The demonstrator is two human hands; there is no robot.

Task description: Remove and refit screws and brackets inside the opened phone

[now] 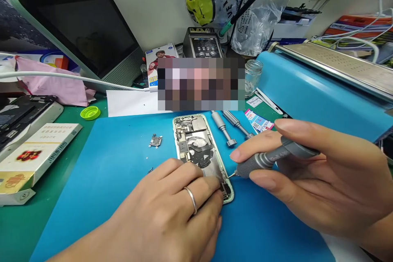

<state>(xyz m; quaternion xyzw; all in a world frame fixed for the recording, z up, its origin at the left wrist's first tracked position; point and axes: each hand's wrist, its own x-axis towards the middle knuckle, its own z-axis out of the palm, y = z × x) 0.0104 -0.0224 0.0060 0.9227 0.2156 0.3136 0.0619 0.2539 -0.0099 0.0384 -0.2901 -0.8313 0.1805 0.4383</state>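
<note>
An opened smartphone (219, 147), its inner parts exposed, lies on the blue mat (123, 143). My left hand (181, 196), with a ring on one finger, is closed over the phone's lower left part and hides some of it. A grey precision screwdriver (260, 161) is pinched in my right hand (331, 172), and its thin tip meets the phone's lower right edge. Left of the phone sits a small metal-shielded part (155, 141). Tiny screws (150, 170) lie near my left knuckles. Two more screwdrivers, one nearer (224, 129) and one farther (238, 124), rest beyond the phone's right side.
A white box (39, 155) and another opened device (27, 118) stand at left, near a green cap (90, 113). Behind are a dark-screened monitor (80, 28), a glass jar (253, 75) and a control unit (204, 43). A blue-covered machine (322, 86) occupies the right. A white cable (76, 76) crosses the left.
</note>
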